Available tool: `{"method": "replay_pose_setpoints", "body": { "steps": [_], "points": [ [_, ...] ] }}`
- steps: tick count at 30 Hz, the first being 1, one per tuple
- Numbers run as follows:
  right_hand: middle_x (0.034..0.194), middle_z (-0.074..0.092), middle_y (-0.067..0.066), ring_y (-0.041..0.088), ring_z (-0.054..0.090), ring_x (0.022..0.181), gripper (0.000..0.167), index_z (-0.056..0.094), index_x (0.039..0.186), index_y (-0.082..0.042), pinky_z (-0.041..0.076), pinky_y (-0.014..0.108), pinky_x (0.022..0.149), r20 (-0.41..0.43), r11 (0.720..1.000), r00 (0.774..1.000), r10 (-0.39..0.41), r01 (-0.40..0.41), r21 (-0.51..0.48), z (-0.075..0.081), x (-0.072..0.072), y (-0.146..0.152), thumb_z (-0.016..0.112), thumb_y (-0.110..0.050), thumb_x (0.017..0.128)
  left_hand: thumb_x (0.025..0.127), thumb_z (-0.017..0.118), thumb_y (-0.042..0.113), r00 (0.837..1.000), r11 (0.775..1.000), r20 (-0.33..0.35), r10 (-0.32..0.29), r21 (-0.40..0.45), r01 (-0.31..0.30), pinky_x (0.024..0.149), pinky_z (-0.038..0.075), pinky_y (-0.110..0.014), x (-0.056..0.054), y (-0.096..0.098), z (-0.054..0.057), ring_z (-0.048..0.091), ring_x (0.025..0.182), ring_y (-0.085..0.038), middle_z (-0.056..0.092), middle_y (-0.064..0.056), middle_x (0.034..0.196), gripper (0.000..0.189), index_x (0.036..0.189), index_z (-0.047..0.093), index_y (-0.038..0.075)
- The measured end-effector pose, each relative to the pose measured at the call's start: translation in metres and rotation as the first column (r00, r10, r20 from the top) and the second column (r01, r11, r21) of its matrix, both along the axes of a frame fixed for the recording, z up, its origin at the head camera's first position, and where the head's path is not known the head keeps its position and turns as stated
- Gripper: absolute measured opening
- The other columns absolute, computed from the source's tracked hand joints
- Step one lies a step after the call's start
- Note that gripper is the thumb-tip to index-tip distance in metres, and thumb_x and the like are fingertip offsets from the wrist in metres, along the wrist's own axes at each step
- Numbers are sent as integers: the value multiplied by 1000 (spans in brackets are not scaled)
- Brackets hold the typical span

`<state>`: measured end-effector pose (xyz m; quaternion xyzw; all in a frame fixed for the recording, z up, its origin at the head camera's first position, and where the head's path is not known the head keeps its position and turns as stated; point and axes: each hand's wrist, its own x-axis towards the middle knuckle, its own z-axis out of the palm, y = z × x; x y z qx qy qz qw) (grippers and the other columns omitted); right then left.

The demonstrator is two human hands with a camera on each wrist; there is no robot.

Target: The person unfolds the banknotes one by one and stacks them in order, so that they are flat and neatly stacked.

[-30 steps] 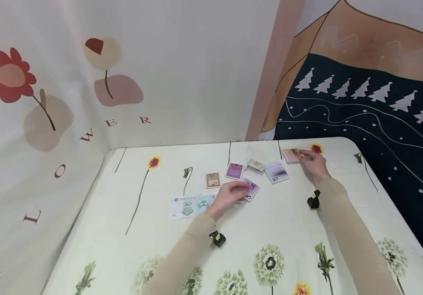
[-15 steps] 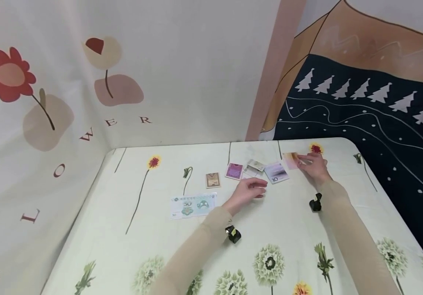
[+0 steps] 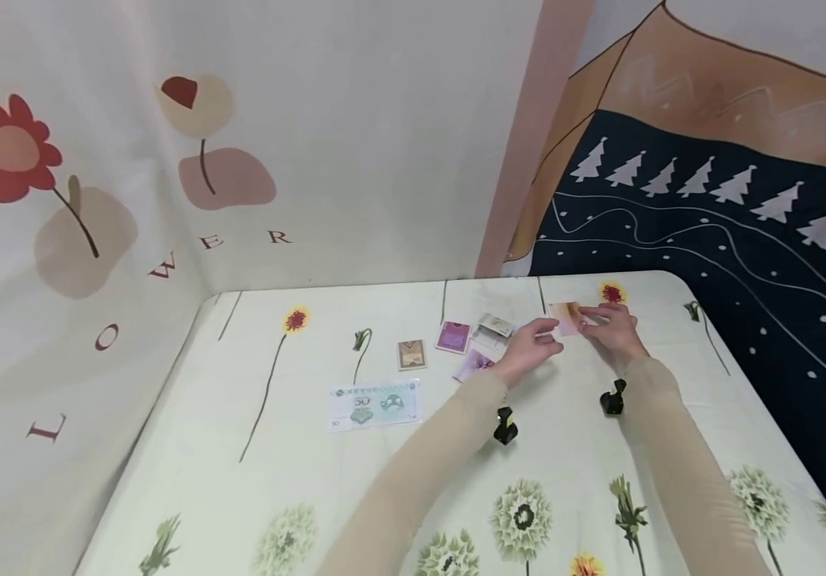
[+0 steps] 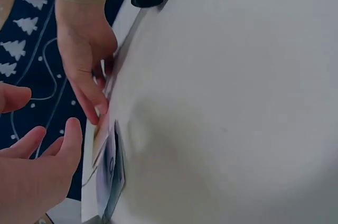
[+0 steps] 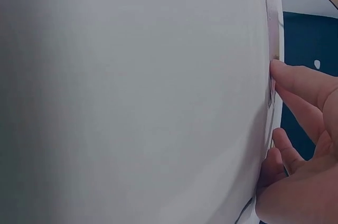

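Here the pink-orange note [image 3: 563, 317] is pinched at its right-hand end by the right hand [image 3: 613, 330], thumb against fingers; it lies near the far edge of the flowered cloth [image 3: 190, 448], between nine and ten o'clock from that hand. Over to the left hand [image 3: 527, 352]: its fingers are held apart from the thumb, with nothing gripped, and the pinched note is found just beside it, between one and two o'clock. In the left wrist view a bluish note [image 4: 107, 174] is seen at about six o'clock from the pink-orange one; whether it is touched by the left hand cannot be told. From the left hand a grey-green note [image 3: 494, 326] is spotted at ten o'clock, a purple note [image 3: 452, 337] and a brown note [image 3: 411, 354] at about nine, and a lilac note [image 3: 471, 366] and a teal 50 note [image 3: 374, 406] between eight and nine.
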<state>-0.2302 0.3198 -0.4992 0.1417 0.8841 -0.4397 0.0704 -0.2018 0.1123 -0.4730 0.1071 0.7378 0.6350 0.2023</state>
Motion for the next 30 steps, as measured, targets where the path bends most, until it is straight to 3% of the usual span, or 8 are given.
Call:
{"method": "replay_pose_setpoints", "body": {
  "steps": [3, 10, 14, 18, 24, 30],
  "points": [
    [151, 16, 26, 44, 5, 137, 50, 51, 137, 0, 10, 67, 107, 7, 1000, 1000, -10, 10, 1, -1, -1, -1, 64, -19, 93, 87, 64, 5, 999, 996, -27, 21, -89, -24, 89, 48, -23, -6, 10, -3, 55, 119, -23, 52, -11, 137, 50, 136, 53, 7],
    [151, 16, 27, 44, 4, 137, 50, 50, 137, 1, 10, 66, 107, -3, 1000, 1000, -4, 4, 5, -3, -1, -1, 63, -17, 93, 88, 64, 8, 999, 980, -21, 39, -193, -43, 91, 47, -25, -12, 25, -10, 54, 119, -22, 53, -12, 136, 53, 139, 50, 10],
    [150, 17, 27, 44, 5, 137, 49, 51, 137, 1, 11, 67, 107, -9, 1000, 1000, -5, 5, 16, -4, -2, 0, 63, -16, 93, 89, 64, 9, 996, 967, -38, 76, -242, -83, 89, 48, -25, -14, 33, -11, 56, 115, -22, 57, -14, 131, 49, 137, 53, 8],
    [150, 18, 28, 45, 6, 136, 49, 50, 137, 1, 12, 67, 106, -9, 1000, 1000, -2, 3, 31, -4, -1, -1, 63, -17, 93, 89, 62, 8, 993, 971, -6, 118, -209, -117, 91, 48, -27, -18, 37, -11, 56, 117, -23, 56, -13, 132, 47, 135, 55, 7],
    [151, 17, 27, 45, 5, 136, 50, 49, 138, 1, 13, 68, 105, -1, 1000, 1000, 3, -3, 30, -4, 1, -2, 63, -18, 93, 85, 65, 10, 994, 979, 43, 100, -183, -91, 95, 45, -30, -19, 39, -9, 52, 121, -24, 54, -12, 136, 52, 135, 55, 9],
    [151, 15, 26, 45, 4, 136, 49, 50, 137, 2, 12, 67, 106, -6, 1000, 1000, 7, -7, 17, -3, 1, -3, 62, -16, 93, 83, 65, 3, 982, 992, 143, 120, 31, -126, 99, 43, -36, -19, 36, -10, 49, 123, -25, 52, -12, 135, 52, 134, 54, 7]
  ]
}}
